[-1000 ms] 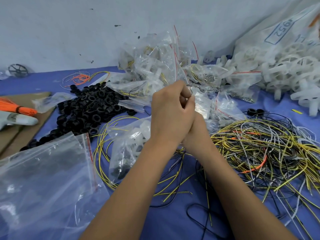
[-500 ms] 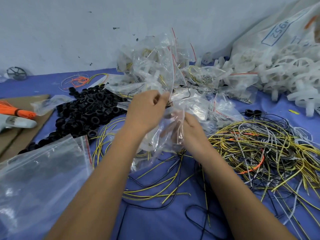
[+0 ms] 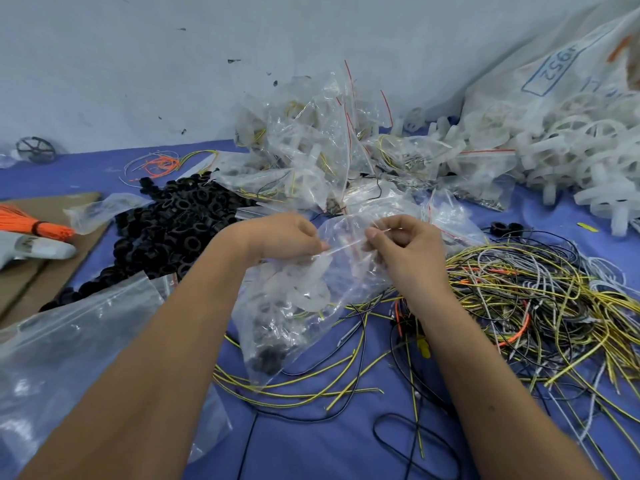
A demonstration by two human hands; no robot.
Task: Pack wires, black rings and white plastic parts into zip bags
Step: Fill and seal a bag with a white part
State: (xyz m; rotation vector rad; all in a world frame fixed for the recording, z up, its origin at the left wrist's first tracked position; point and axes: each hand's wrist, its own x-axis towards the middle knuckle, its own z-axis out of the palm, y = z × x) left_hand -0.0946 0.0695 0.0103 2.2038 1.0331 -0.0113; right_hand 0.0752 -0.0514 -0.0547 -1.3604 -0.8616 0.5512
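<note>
At the centre of the frame both hands pinch the top edge of a clear zip bag [image 3: 298,306]: the left hand [image 3: 277,237] and right hand [image 3: 401,240] each have fingers closed on the strip, likely to press it sealed. The bag hangs below them, already holding white parts and black rings. Loose wires [image 3: 536,299] lie at right on the blue worktop [image 3: 346,431], black rings [image 3: 173,230] at left, filled bags [image 3: 311,161] behind

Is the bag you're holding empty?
No. The zip bag both hands pinch holds black rings and white plastic parts.
</note>
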